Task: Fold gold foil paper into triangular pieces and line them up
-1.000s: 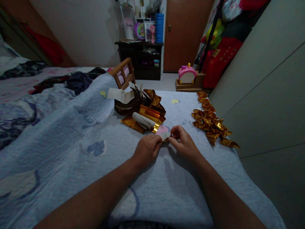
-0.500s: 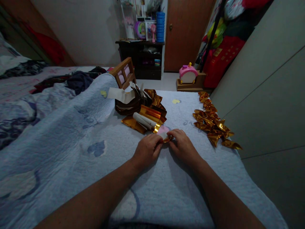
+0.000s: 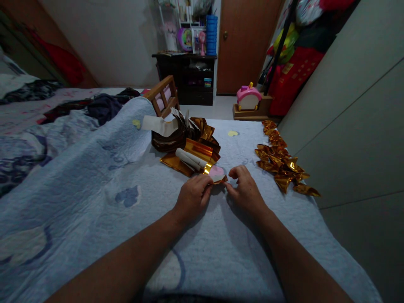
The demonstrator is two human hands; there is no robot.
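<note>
My left hand [image 3: 196,191] is closed in a pinch on the left end of a small sheet of gold foil paper [image 3: 220,181], white on its inner face and partly rolled up. At the sheet's right end my right hand [image 3: 246,189] has its thumb and forefinger apart; the thumb tip is at the foil's edge, and I cannot tell whether it touches. Just beyond my left hand lie white paper rolls [image 3: 191,160] on a flat gold foil sheet [image 3: 198,148]. Folded gold foil pieces [image 3: 279,164] form a heap to the right.
A thick stack of foil-and-paper sheets [image 3: 168,139] sits behind the rolls. Everything lies on a pale blue quilt [image 3: 132,235]. A wooden rail [image 3: 162,97] stands at the far edge, and a grey cabinet side [image 3: 353,126] rises along the right.
My right hand has let go of the foil paper's right end and moved slightly right, its fingers spreading. My left hand keeps its pinch, almost in place.
</note>
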